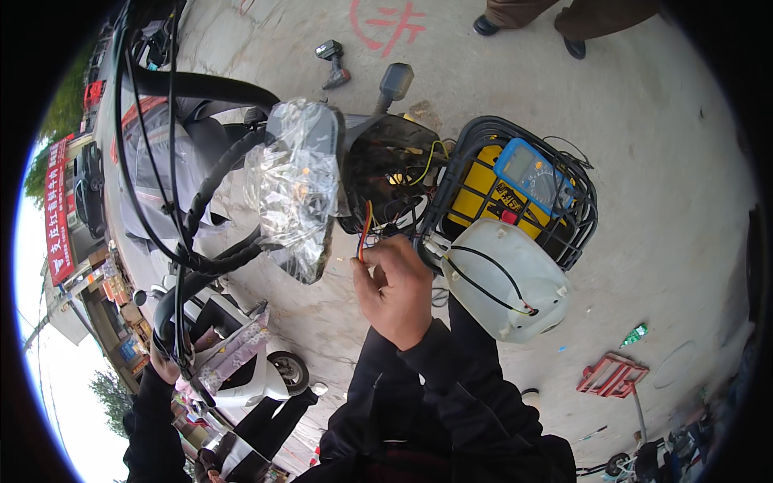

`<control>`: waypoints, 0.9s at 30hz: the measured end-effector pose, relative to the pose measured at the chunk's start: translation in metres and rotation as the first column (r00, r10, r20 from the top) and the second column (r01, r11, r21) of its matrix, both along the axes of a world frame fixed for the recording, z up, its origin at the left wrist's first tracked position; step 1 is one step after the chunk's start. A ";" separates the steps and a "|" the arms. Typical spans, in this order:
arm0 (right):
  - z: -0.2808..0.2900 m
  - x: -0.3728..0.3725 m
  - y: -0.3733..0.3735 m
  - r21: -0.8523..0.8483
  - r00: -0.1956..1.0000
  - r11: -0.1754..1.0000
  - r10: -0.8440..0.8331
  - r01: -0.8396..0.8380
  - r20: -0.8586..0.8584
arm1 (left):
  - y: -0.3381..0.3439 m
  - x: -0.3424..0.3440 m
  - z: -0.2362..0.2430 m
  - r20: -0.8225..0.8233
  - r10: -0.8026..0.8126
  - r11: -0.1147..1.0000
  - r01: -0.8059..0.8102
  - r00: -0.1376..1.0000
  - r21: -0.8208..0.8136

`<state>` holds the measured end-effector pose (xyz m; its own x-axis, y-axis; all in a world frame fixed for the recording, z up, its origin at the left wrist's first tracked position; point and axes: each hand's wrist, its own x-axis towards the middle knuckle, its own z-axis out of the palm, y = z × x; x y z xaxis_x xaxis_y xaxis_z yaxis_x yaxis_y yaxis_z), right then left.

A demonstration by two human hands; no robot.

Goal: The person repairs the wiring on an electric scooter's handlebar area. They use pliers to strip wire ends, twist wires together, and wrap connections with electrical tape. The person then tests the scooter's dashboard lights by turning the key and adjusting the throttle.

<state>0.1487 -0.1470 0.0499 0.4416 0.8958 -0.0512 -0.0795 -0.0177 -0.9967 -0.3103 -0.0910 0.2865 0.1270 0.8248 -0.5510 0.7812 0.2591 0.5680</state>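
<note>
Head view looks down on an electric scooter's opened front, where the right hand (394, 290) is raised in the middle of the frame with its fingers pinched together on a small bundle of coloured wires (365, 229) that runs up into the dark open headlight housing (386, 173); the wires sit just left of the hand's fingertips and below the tangle of yellow and red leads inside the housing. Far down on the left, the left hand (163, 366) is closed around the scooter's handlebar grip (167, 318), from which black cables (173, 161) rise along the left side. Between the two hands the instrument panel wrapped in clear plastic film (298, 189) hangs tilted. Just right of the right hand a white headlight cover (503, 282) dangles on a black lead against the black wire basket (584, 229), which holds a yellow-and-blue multimeter (527, 173). On the concrete ground (668, 161) beyond lie a cordless drill (332, 63) and, lower right, a red plastic stool (612, 374); another person's shoes (531, 32) stand at the top edge
</note>
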 end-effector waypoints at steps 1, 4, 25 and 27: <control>-0.001 0.000 -0.001 -0.027 1.000 1.000 0.009 -0.009 -0.019 | 0.000 -0.002 0.000 0.106 -0.071 0.997 0.071 0.992 0.008; -0.004 0.003 -0.005 -0.083 0.999 0.996 0.039 -0.042 -0.026 | 0.002 0.000 0.001 0.057 -0.138 0.989 0.134 0.989 0.070; -0.017 0.050 -0.009 -0.432 0.971 0.873 0.169 -0.227 -0.169 | -0.016 0.035 -0.005 0.024 0.011 0.993 -0.014 1.000 0.115; -0.017 0.058 -0.008 -0.472 0.951 0.825 0.282 -0.309 -0.130 | -0.025 0.026 -0.008 -0.027 0.016 0.983 -0.011 1.000 0.182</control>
